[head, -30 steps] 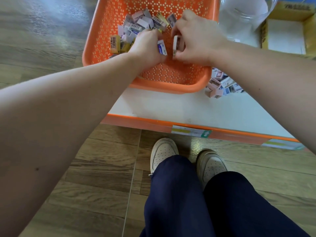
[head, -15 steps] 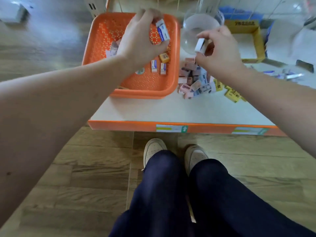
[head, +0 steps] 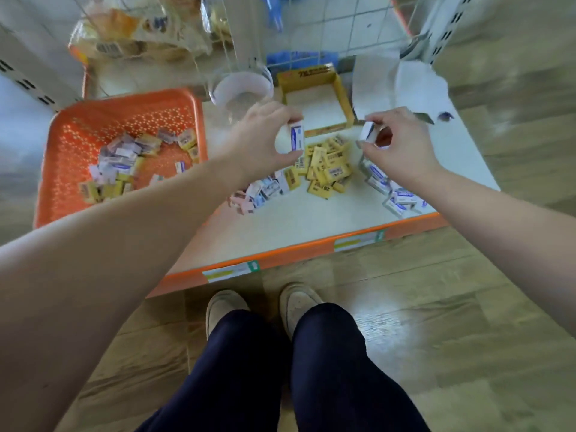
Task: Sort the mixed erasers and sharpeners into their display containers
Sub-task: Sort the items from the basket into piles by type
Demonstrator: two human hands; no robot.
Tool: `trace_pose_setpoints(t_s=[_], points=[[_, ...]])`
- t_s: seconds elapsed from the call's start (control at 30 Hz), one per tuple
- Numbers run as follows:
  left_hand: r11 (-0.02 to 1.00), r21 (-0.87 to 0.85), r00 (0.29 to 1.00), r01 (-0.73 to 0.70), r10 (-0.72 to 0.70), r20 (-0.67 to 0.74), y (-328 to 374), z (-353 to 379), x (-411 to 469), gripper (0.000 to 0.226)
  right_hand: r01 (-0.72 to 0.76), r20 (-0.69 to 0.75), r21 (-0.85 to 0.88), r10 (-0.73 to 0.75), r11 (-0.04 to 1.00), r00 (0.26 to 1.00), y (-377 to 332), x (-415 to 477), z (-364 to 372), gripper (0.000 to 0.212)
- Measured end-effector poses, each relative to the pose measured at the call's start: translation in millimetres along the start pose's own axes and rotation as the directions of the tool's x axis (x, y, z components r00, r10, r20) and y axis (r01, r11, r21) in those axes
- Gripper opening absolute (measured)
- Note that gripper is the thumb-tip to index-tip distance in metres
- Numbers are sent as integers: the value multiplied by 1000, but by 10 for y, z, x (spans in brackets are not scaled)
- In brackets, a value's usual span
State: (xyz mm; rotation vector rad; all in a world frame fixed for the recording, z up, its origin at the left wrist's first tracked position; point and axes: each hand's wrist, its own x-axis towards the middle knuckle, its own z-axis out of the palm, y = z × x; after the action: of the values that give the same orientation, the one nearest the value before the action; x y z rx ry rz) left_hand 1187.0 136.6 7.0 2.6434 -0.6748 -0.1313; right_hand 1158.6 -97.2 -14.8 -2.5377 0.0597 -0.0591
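My left hand (head: 265, 135) pinches a white eraser with blue print (head: 296, 137) above the yellow pile of erasers (head: 327, 166) on the white shelf. My right hand (head: 399, 141) pinches another white eraser (head: 367, 131) over a row of white and blue erasers (head: 396, 194) at the shelf's right front. An orange basket (head: 78, 132) at the left holds several mixed erasers (head: 124, 163). A pink and white pile (head: 261, 191) lies between the basket and the yellow pile.
A clear round jar (head: 240, 88) and an open yellow cardboard display box (head: 339, 88) stand behind the piles. A white box (head: 402, 82) sits at the back right. The shelf has an orange front edge (head: 296, 251). My shoes stand on the wooden floor below.
Both hands have carried their erasers rightward, away from the basket and over the sorted piles. The camera has swung right and up, bringing more of the shelf into view.
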Motion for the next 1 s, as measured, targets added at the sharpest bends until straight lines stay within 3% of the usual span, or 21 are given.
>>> trace_pose_setpoints(t_s=[0.2,0.5,0.73,0.83,0.93,1.0], points=[[998,-29,998,58,-59,-36,55,222,41,50,26,63,75,-31,997,998,46,-116,252,45],[963,-11,948,269,-266,-176,-498,-190,-233,50,215,175,166,-243,962,954,-846,-13,918,40],[965,-8,949,262,-259,-178,-593,-316,-397,53,142,299,126,-174,982,938,-901,-42,1129,41],[970,-76,959,232,-241,-150,-501,-269,-407,53,131,226,192,-174,973,958,-903,-69,1022,41],[938,-258,955,231,-270,-126,-279,-164,-406,63,146,71,327,-178,934,981,-954,-89,782,35],[911,-361,961,198,-254,-114,-109,-48,-392,73,97,57,394,-129,914,990,-960,-102,630,34]])
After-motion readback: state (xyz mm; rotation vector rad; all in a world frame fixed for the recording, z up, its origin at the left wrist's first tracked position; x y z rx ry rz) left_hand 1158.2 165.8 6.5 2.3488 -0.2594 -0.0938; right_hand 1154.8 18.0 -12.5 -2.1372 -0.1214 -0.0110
